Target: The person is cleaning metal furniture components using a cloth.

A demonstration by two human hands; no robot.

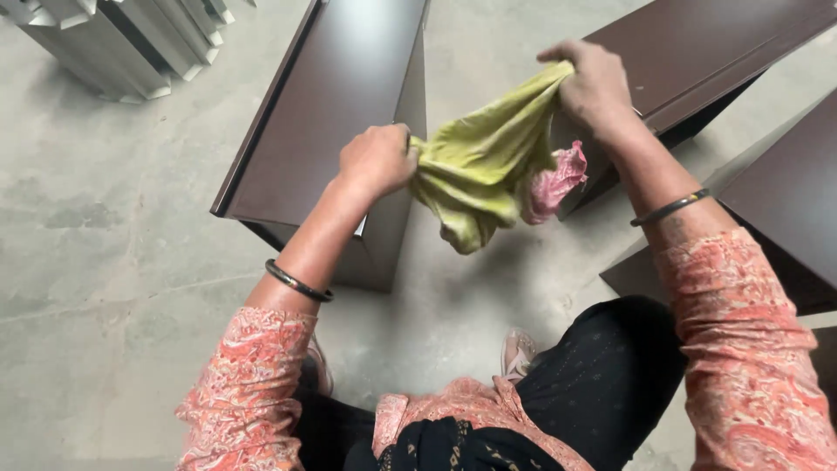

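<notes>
A crumpled yellow-green cloth (482,166) with a pink patch (553,185) at its right side hangs stretched between both hands. My left hand (377,158) grips the cloth's left end in a closed fist. Up at the right, my right hand (591,83) pinches the cloth's upper corner. The cloth hangs in the air above the concrete floor, between a dark brown metal panel box (336,113) on the left and another brown panel (697,52) at the upper right. Each wrist wears a dark bangle.
A third brown panel (780,201) lies at the right edge. A stack of grey-white metal pieces (122,44) stands at the upper left. The floor (105,262) is bare grey concrete. My feet (519,353) stand below the cloth.
</notes>
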